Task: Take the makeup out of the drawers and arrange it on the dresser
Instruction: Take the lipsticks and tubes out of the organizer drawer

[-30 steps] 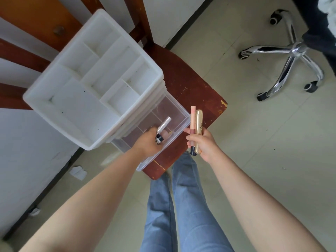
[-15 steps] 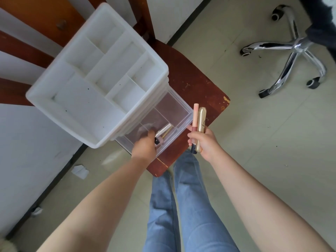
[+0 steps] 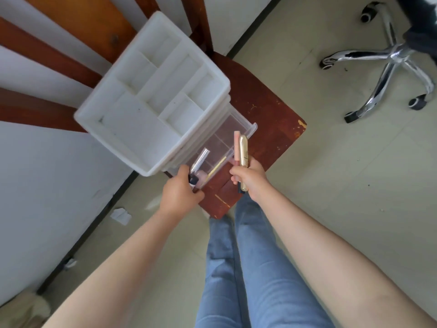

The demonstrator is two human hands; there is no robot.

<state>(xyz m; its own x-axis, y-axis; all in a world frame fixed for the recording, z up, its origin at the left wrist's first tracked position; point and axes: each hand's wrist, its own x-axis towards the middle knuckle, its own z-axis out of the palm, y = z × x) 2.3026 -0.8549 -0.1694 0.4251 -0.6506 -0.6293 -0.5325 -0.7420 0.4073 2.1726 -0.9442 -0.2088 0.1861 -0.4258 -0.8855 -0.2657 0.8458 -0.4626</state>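
A white plastic organizer (image 3: 132,129) with a divided top tray stands on a brown wooden chair seat (image 3: 267,110). Its clear lower drawer (image 3: 227,136) is pulled out toward me. My left hand (image 3: 179,192) is at the drawer's near corner and grips a silver tube with a dark cap (image 3: 197,165). A thin gold stick (image 3: 216,168) lies in the drawer beside it. My right hand (image 3: 250,179) holds a gold tube (image 3: 243,150) and a pink tube (image 3: 236,145) together, upright, just right of the drawer.
The chair back's wooden slats (image 3: 71,27) rise behind the organizer against a white wall. A chrome office-chair base (image 3: 387,60) stands on the tiled floor at upper right. My jeans-clad legs (image 3: 246,268) are below the seat. Paper scraps (image 3: 120,215) lie on the floor by the wall.
My left hand dipped into the drawer and has drawn back to its near corner with the silver tube raised. My right hand has kept its hold on the two tubes.
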